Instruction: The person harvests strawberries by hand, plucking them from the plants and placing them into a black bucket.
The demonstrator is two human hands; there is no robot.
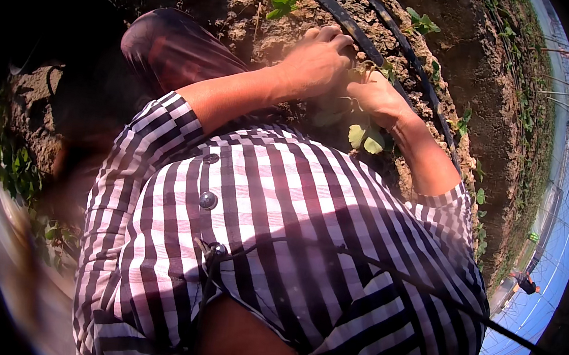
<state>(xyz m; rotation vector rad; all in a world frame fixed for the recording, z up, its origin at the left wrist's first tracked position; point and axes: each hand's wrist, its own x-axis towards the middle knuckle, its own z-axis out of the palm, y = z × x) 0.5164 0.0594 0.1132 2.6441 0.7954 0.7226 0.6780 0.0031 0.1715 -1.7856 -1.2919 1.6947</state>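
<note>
My left hand (319, 59) is curled, knuckles up, over the clumpy soil next to a black irrigation hose (348, 23). Its fingertips are hidden, so what they grip cannot be told. Close beside it, my right hand (377, 97) pinches a small leafy plant (364, 138). Pale yellow-green lobed leaves hang below that hand, and small wilted leaves show between the two hands. The plant's base is out of sight.
A second black hose (403, 43) runs alongside the first on the raised soil bed (244, 1). Green seedlings (283, 4) grow along it. My bent knee (159, 40) is at the left. A dark cord (407, 279) crosses my checked shirt. Another person (525, 283) is far off at right.
</note>
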